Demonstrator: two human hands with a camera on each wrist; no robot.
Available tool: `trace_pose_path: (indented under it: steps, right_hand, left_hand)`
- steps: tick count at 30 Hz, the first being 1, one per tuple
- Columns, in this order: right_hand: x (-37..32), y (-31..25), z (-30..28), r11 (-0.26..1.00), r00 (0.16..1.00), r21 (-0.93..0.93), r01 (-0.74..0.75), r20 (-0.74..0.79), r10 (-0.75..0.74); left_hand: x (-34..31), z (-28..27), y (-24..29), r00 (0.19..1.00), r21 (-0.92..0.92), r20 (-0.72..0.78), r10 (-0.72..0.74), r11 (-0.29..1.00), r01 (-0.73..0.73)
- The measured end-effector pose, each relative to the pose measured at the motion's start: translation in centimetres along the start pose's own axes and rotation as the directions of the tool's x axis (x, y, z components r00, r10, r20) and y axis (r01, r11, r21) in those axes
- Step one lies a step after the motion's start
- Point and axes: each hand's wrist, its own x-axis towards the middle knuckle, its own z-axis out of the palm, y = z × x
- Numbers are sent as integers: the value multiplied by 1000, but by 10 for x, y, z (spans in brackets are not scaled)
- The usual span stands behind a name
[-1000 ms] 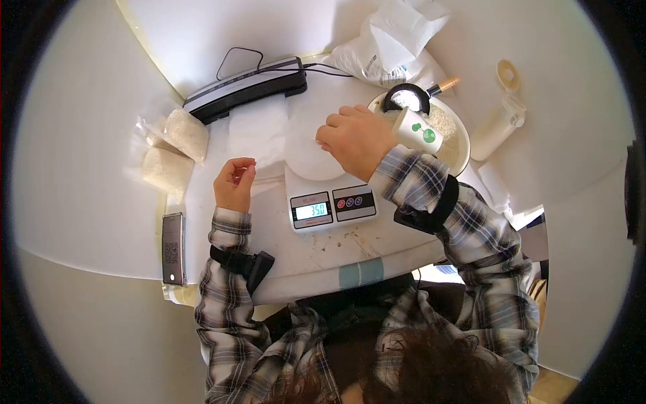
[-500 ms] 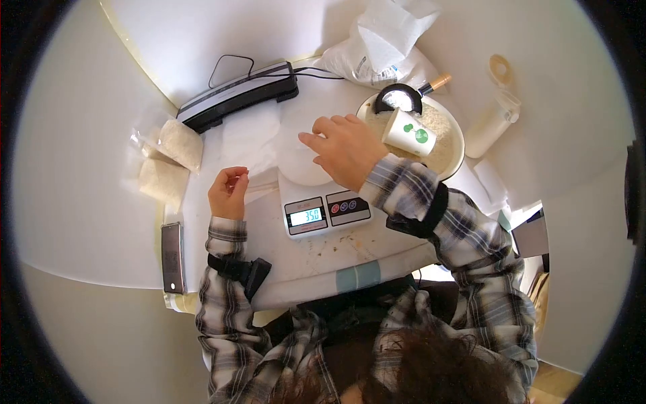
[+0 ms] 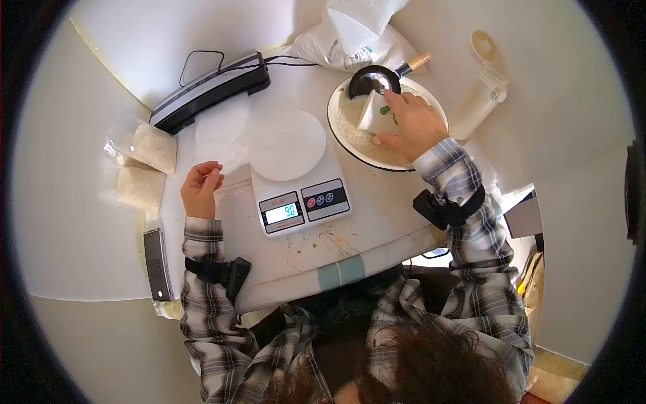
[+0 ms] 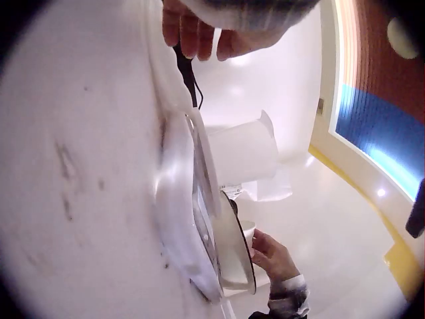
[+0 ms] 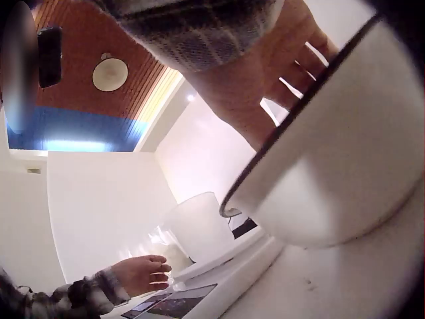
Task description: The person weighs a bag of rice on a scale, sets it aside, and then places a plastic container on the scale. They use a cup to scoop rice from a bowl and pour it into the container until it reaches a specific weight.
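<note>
My right hand [image 3: 418, 124] grips a white paper cup [image 3: 374, 116] with a green print, thumb on the near side and fingers on the far side. The cup lies tilted over pale grain in a white, dark-rimmed bowl [image 3: 331, 128]. In the right wrist view, the bowl wall hides the cup and fingertips. Left of the scale, my left hand [image 3: 200, 190] stays with loosely bent fingers, nothing visible in them. A translucent white round container [image 3: 286, 147] stands on the kitchen scale [image 3: 303, 225], whose display shows 9.0.
A black ladle [image 3: 367, 79] with a wooden handle rests in the bowl. Behind are a bag sealer [image 3: 208, 91] with a cable and a large white bag [image 3: 350, 50]. Bags of grain [image 3: 142, 185] and a phone [image 3: 156, 264] lie left; a white lidded container [image 3: 478, 111] lies right.
My right hand has moved right, from above the scale to the cup in the bowl, and grasped it. The reading has dropped from 35.0 to 9.0. My left hand stays in place.
</note>
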Motion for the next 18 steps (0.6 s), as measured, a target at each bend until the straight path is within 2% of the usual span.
trace_pose_path:
  steps: [4,6,9,11,13,14,18]
  right_hand:
    - [2,5,7,1000,999,-9,0,-37,-1]
    - [4,12,8,996,996,79,33,-90,-26]
    - [2,26,-19,985,995,160,68,-76,-56]
    - [-5,33,-36,990,995,116,73,-81,-64]
    - [-9,38,-51,987,986,-51,155,69,-151]
    - [-7,32,-59,990,984,-89,107,151,-93]
    - [3,35,-49,968,961,-181,176,246,-129]
  left_hand:
    - [7,4,8,1000,10,12,-20,1000,20]
    - [13,7,7,1000,11,-4,-16,1000,16]
    - [15,5,-2,1000,-29,-1,-14,999,14]
    - [15,2,-6,1000,-35,2,-14,999,14]
    - [15,1,-9,1000,-44,1,-15,999,15]
    - [14,1,-9,1000,-36,5,3,999,-3]
    - [10,5,-4,999,-3,-1,39,999,-39]
